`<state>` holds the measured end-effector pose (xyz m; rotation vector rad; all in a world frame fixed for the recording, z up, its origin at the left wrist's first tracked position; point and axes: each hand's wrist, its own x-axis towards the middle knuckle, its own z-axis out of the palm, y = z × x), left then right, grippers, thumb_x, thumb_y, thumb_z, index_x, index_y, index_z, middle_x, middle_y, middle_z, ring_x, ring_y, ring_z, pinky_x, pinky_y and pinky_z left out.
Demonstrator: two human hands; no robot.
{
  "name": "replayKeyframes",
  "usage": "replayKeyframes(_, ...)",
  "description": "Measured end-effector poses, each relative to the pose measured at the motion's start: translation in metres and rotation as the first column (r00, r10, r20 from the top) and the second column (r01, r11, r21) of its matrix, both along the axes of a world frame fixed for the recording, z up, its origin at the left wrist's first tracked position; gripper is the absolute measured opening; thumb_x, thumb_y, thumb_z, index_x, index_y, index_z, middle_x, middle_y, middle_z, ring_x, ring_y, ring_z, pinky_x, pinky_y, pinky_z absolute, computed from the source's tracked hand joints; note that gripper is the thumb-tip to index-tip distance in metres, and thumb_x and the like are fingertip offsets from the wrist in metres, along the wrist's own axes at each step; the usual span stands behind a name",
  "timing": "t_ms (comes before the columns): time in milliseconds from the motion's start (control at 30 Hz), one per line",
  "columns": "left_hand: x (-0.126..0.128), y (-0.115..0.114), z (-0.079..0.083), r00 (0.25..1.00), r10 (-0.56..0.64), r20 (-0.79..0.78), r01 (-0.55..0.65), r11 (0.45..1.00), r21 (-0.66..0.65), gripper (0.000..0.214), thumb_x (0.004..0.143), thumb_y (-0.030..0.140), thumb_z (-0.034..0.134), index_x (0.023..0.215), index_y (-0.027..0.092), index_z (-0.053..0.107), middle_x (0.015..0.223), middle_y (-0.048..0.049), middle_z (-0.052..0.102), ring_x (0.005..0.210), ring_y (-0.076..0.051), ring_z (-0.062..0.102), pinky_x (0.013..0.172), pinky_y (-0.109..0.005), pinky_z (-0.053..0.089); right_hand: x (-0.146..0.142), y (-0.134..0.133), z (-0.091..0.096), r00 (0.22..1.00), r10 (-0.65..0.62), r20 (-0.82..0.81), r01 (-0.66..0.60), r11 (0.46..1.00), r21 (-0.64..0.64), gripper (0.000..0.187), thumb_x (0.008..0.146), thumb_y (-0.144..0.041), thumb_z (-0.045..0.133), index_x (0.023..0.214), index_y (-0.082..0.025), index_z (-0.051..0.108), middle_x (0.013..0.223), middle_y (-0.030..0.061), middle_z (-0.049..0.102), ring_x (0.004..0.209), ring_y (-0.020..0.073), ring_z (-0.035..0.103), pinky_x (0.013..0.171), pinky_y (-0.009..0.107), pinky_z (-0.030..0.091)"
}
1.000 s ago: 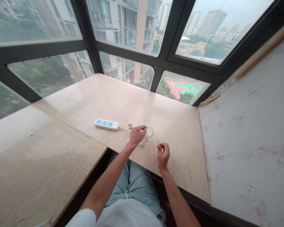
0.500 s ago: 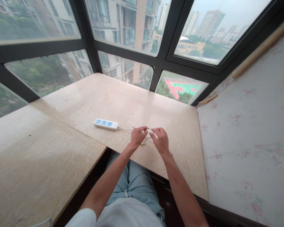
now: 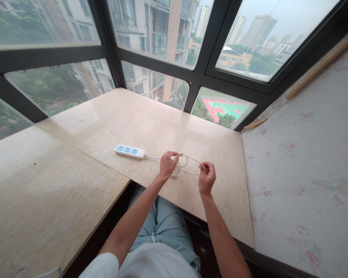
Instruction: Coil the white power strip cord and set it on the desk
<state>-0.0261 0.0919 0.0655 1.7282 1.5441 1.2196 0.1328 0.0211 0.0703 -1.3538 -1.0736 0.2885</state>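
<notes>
A white power strip (image 3: 129,151) with blue sockets lies on the beige stone ledge (image 3: 139,123). Its white cord (image 3: 188,164) runs right into loose loops between my hands. My left hand (image 3: 167,165) is closed round the bundle of loops, just right of the strip. My right hand (image 3: 207,178) pinches a strand of the cord and holds it stretched out to the right, a little above the ledge.
Dark-framed windows (image 3: 197,73) wrap the far side of the ledge. A second beige slab (image 3: 46,193) lies to the left, and a floral-patterned surface (image 3: 301,162) to the right. My knees in light blue trousers (image 3: 165,224) show below the ledge's front edge.
My right hand first came in to meet the left at the loops, then pulled back out to the right with a strand of cord. My left hand stayed on the bundle.
</notes>
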Motion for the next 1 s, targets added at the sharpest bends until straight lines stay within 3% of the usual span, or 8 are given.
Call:
replayKeyframes(100, 0.001, -0.001, 0.003, 1.0, -0.006, 0.001, 0.006, 1.0, -0.01, 0.009, 0.08, 0.02, 0.065, 0.086, 0.019, 0.072, 0.093, -0.0044, 0.072, 0.076, -0.015, 0.067, 0.071, -0.027, 0.05, 0.004, -0.008, -0.014, 0.938, -0.005, -0.348, 0.011, 1.0, 0.017, 0.025, 0.081, -0.042, 0.066, 0.087, -0.019, 0.058, 0.077, -0.0008, 0.058, 0.073, 0.0143, 0.058, 0.074, 0.031, 0.047)
replayKeyframes(200, 0.0, -0.002, 0.004, 0.999, -0.036, -0.011, 0.035, 0.998, -0.051, 0.009, 0.081, 0.022, 0.063, 0.081, 0.02, 0.072, 0.088, -0.0031, 0.073, 0.074, -0.015, 0.067, 0.069, -0.026, 0.049, 0.007, -0.014, -0.02, 0.794, 0.1, -0.599, -0.035, 0.992, 0.12, 0.022, 0.077, -0.037, 0.072, 0.085, -0.02, 0.059, 0.071, -0.0047, 0.056, 0.068, 0.0103, 0.055, 0.077, 0.03, 0.045)
replayKeyframes(300, -0.002, -0.002, 0.004, 0.999, -0.03, -0.035, 0.027, 0.997, -0.07, 0.012, 0.082, 0.021, 0.06, 0.079, 0.02, 0.072, 0.083, -0.0021, 0.073, 0.072, -0.015, 0.067, 0.068, -0.025, 0.047, 0.011, -0.02, -0.018, 0.627, 0.238, -0.742, -0.1, 0.969, 0.226, 0.021, 0.072, -0.03, 0.077, 0.081, -0.021, 0.06, 0.072, -0.0066, 0.053, 0.064, 0.007, 0.051, 0.075, 0.027, 0.045)
replayKeyframes(467, -0.007, -0.002, 0.007, 0.991, -0.064, -0.114, 0.064, 0.998, -0.005, 0.013, 0.082, 0.021, 0.058, 0.083, 0.019, 0.071, 0.085, -0.0021, 0.074, 0.069, -0.014, 0.064, 0.069, -0.026, 0.047, 0.022, -0.021, -0.016, 0.451, 0.324, -0.831, -0.169, 0.946, 0.277, 0.021, 0.069, -0.025, 0.079, 0.078, -0.023, 0.06, 0.074, -0.007, 0.053, 0.062, 0.006, 0.049, 0.072, 0.026, 0.046)
replayKeyframes(633, -0.011, -0.007, 0.011, 0.949, -0.236, -0.208, 0.248, 0.968, 0.03, 0.023, 0.08, 0.02, 0.06, 0.1, 0.02, 0.07, 0.097, -0.0028, 0.073, 0.072, -0.014, 0.062, 0.075, -0.028, 0.048, 0.026, -0.017, -0.019, 0.305, 0.397, -0.865, -0.218, 0.914, 0.343, 0.023, 0.069, -0.024, 0.08, 0.078, -0.023, 0.059, 0.073, -0.0078, 0.054, 0.062, 0.0058, 0.05, 0.068, 0.025, 0.047)
replayKeyframes(767, -0.012, -0.005, 0.011, 0.889, -0.335, -0.312, 0.372, 0.926, 0.065, 0.024, 0.079, 0.021, 0.061, 0.101, 0.022, 0.071, 0.098, -0.0024, 0.073, 0.092, -0.02, 0.062, 0.087, -0.034, 0.045, 0.026, -0.016, -0.021, 0.294, 0.405, -0.866, -0.189, 0.913, 0.363, 0.019, 0.076, -0.027, 0.075, 0.076, -0.024, 0.057, 0.07, -0.0077, 0.053, 0.059, 0.007, 0.05, 0.065, 0.026, 0.047)
replayKeyframes(900, -0.016, 0.0, 0.006, 0.875, -0.342, -0.342, 0.358, 0.934, -0.018, 0.02, 0.084, 0.03, 0.06, 0.099, 0.022, 0.071, 0.09, -0.0029, 0.074, 0.09, -0.02, 0.064, 0.087, -0.035, 0.044, 0.03, -0.015, -0.023, 0.291, 0.408, -0.865, -0.151, 0.913, 0.379, 0.018, 0.08, -0.029, 0.07, 0.071, -0.024, 0.055, 0.066, -0.0077, 0.055, 0.057, 0.0081, 0.05, 0.063, 0.027, 0.047)
replayKeyframes(1000, -0.024, 0.002, 0.001, 0.836, -0.404, -0.372, 0.423, 0.906, -0.035, 0.027, 0.084, 0.04, 0.062, 0.102, 0.022, 0.07, 0.096, -0.0036, 0.074, 0.094, -0.021, 0.064, 0.089, -0.036, 0.043, 0.039, -0.012, -0.023, 0.256, 0.424, -0.869, -0.145, 0.905, 0.399, 0.016, 0.08, -0.027, 0.071, 0.072, -0.024, 0.057, 0.069, -0.0081, 0.058, 0.055, 0.0072, 0.049, 0.06, 0.026, 0.045)
